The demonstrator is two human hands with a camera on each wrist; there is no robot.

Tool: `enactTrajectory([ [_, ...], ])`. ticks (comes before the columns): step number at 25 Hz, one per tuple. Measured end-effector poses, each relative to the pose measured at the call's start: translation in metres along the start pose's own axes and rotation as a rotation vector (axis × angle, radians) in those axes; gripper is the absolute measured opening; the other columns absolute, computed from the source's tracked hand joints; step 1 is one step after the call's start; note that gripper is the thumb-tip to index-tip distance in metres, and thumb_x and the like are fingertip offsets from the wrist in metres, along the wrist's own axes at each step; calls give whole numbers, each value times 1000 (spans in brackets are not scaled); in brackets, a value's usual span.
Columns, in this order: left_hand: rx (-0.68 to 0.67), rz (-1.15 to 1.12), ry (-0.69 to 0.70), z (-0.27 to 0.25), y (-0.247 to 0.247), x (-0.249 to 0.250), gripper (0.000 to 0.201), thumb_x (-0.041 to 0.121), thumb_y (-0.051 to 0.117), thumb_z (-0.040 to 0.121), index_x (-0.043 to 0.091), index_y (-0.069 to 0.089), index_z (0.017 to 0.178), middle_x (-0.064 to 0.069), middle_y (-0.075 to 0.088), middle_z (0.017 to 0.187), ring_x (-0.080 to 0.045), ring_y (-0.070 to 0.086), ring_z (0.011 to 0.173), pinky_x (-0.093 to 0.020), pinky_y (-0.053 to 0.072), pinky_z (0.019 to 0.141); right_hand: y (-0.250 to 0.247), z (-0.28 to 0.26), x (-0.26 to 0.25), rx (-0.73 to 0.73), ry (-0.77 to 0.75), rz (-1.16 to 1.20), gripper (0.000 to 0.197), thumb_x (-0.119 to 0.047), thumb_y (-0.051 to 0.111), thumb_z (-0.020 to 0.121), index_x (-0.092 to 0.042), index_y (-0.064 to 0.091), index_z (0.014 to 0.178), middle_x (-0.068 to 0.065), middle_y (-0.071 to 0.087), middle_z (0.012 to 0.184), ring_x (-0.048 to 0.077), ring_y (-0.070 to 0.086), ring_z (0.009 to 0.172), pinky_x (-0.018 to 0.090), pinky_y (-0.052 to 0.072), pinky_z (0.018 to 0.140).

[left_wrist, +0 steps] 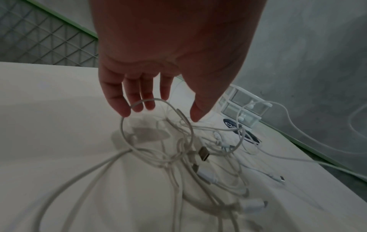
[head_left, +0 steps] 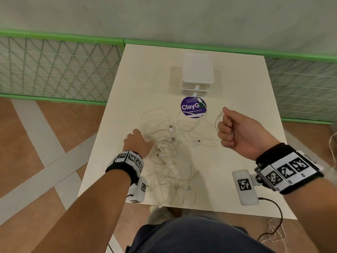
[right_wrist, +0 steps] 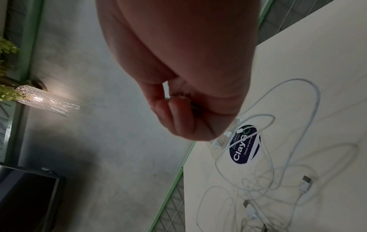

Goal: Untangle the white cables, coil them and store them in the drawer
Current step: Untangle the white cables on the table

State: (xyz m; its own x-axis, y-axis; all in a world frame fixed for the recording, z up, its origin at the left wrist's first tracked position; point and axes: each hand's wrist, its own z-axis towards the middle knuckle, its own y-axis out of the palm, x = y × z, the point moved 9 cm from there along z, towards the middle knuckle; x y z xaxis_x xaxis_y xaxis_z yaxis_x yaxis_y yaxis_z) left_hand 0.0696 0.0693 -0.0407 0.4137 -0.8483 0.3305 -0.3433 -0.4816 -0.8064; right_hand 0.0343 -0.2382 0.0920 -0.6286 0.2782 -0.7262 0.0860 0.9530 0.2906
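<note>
right hand fisted, white cables on table

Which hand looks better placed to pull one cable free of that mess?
The right hand, probably: it already grips one white cable lifted clear of the tangle. The left hand hangs open over the tangle, fingers straight, better placed to pin it down.

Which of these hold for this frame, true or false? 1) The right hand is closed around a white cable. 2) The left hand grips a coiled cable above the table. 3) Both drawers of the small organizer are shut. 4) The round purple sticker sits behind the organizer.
1) True: the right hand is curled around a white cable.
2) False: the left hand reaches with straight fingers onto the tangled cables, which lie uncoiled on the table.
3) True: both drawers of the organizer look shut.
4) False: the purple sticker lies in front of it, nearer the person.
</note>
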Motion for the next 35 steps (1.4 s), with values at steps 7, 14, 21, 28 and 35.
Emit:
enactTrajectory([
  [7,-171,-218,113,-3,-1,20,22,16,52,93,5,65,80,-12,69,83,-30,65,78,-42,54,74,7,-5,15,46,-4,-1,41,-35,55,97,-19,42,62,0,37,62,16,32,53,27,26,48],
  [14,-373,-872,96,-49,-45,89,31,2,40,94,4,63,74,4,39,41,-14,38,41,-24,40,51,40,2,15,-4,-85,-135,26,-32,64,95,-7,69,94,0,47,64,13,39,53,27,31,51],
  [21,-511,-917,308,-87,-66,144,22,19,56,93,9,72,82,1,45,57,-16,43,52,-31,49,64,66,13,8,91,-157,-402,39,-43,71,89,-4,69,81,0,42,60,13,36,50,26,30,45],
  [28,-298,-1158,-49,-36,-63,82,31,23,41,106,13,55,81,1,57,61,-19,61,61,-38,54,78,36,-23,-73,-49,-197,213,45,-37,49,100,-24,30,62,-5,29,53,13,30,43,24,27,40],
  [35,102,-869,265,-55,-112,118,46,21,67,82,18,51,125,-9,55,126,-21,58,101,-32,48,86,59,-49,-108,-211,-185,45,41,-45,45,101,-20,48,69,-8,24,49,7,21,35,19,16,33],
])
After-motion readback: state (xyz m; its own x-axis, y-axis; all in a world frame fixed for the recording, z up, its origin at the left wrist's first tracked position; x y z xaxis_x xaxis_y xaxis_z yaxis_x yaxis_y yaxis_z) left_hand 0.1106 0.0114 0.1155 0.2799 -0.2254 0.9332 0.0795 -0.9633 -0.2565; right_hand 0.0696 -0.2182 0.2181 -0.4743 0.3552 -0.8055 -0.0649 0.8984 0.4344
